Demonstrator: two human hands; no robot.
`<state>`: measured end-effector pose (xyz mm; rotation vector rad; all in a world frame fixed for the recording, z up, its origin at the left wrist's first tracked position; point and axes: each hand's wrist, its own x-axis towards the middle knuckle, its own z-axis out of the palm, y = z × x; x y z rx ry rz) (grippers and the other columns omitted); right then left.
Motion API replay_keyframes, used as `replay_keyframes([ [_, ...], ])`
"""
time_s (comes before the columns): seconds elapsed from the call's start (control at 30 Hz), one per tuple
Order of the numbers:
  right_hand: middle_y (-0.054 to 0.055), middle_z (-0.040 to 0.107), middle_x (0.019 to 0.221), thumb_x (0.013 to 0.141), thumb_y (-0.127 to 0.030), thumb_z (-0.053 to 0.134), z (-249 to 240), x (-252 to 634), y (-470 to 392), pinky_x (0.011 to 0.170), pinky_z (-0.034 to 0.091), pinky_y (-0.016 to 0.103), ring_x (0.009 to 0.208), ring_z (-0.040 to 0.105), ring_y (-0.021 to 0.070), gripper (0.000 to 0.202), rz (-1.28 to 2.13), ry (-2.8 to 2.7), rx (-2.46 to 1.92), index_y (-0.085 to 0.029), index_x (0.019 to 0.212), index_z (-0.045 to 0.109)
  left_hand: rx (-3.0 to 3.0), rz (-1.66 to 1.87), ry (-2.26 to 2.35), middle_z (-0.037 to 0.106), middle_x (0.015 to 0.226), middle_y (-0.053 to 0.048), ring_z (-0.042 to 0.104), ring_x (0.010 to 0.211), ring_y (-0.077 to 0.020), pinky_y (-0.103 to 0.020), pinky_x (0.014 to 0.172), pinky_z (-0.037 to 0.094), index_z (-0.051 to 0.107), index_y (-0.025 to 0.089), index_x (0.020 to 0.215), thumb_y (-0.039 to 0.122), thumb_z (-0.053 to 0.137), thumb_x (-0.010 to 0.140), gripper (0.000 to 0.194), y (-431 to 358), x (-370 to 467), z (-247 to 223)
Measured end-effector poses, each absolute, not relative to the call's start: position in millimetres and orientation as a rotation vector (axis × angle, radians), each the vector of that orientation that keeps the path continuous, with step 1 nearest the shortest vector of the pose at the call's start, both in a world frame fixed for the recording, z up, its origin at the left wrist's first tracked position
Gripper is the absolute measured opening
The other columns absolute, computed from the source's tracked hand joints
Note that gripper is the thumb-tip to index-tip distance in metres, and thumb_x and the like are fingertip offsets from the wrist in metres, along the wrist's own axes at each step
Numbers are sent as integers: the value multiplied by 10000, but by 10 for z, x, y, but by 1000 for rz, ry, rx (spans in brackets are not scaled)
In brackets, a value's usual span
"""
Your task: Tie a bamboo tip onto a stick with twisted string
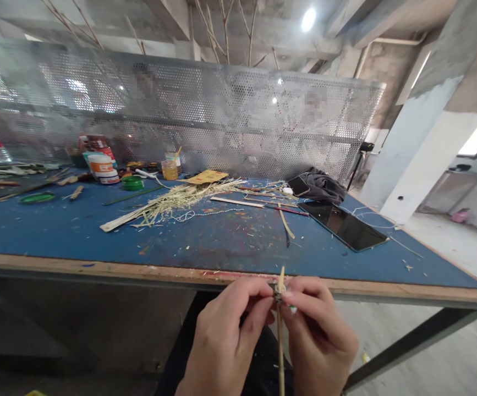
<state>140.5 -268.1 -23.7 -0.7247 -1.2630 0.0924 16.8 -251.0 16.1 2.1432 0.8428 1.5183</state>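
A thin tan stick (280, 352) stands nearly upright between my hands, just in front of the table's near edge. Its pale, pointed tip (281, 276) sticks up above my fingers. A small dark and white wrapped band (278, 293) circles the stick below that tip. On its left side, my left hand (232, 324) pinches the stick at the band with thumb and index finger. My right hand (321, 324) is closed on the right side, its fingertips against the band. A small white and green bit (292, 309) shows at the right fingertips; what it is I cannot make out.
On the blue tabletop (205, 247) lie a heap of pale plant strips (180, 201), loose sticks, a black tablet (349, 225), a phone (299, 186) and dark cloth (324, 185). Paint jars (102, 168) stand back left. A perforated metal screen (221, 115) closes the far side.
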Motion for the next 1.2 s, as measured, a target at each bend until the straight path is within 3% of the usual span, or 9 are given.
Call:
replay_keyframes([
  [0.27,9,651,830,806,-39,644,-197,1410,-2743,608,515,233,767,616,137,314,165,-1245,-700,-275,1003,709,2444,1580,659,670,820,2,644,793,-107,-177,748,492,568,206,938,136,507,911,97,-2377,150,66],
  [0.47,21,685,845,813,-36,637,-210,1408,-2740,621,550,244,823,657,160,306,226,-1233,-673,-272,996,704,2281,1613,436,639,752,10,610,720,-108,-213,733,490,555,206,924,186,521,926,40,-2269,167,6],
  [0.7,8,715,789,798,-27,634,-135,1409,-2764,576,563,217,713,683,145,275,236,-1231,-723,-252,935,713,2265,1626,329,658,772,-14,633,750,-120,-227,728,499,569,206,927,233,496,948,80,-2236,107,-16],
  [1.0,1,698,764,805,-39,614,-126,1284,-2797,462,522,185,538,640,107,237,182,-1074,-829,-229,913,706,2467,1655,402,693,772,-9,659,707,-119,-216,702,530,574,202,918,123,561,871,93,-2292,88,97],
  [1.2,-16,709,811,827,-98,628,-152,1259,-2754,502,516,188,565,622,92,198,169,-1037,-943,-253,921,707,2501,1579,569,729,877,-42,688,821,-144,-221,774,535,626,188,929,102,580,866,116,-2296,73,90],
])
